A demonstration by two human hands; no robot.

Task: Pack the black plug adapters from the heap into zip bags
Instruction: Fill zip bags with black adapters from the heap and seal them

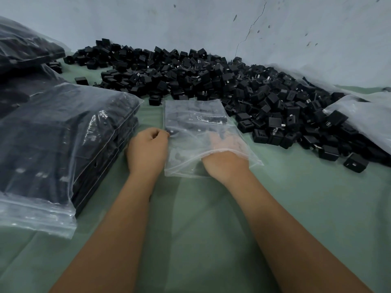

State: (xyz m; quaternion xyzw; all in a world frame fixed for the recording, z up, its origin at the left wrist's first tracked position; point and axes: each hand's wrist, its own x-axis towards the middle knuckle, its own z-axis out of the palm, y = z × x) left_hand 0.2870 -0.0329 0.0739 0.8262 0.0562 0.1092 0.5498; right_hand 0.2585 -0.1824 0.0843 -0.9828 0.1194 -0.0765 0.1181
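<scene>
A clear zip bag [190, 115] lies flat on the green cloth in front of me, with several black plug adapters inside its far half. My right hand [224, 153] is pushed into the bag's open mouth; its fingers show dimly through the plastic and I cannot tell whether they hold anything. My left hand [148, 149] is curled and pinches the bag's left edge. A big heap of loose black plug adapters [211, 81] spreads behind the bag and to its right.
Large filled zip bags [63, 144] are stacked at my left, with more [25, 51] behind them. Another plastic bag [364, 115] lies over the heap's right end. The green cloth [201, 229] covers the surface, and a cracked pale wall [211, 24] stands behind.
</scene>
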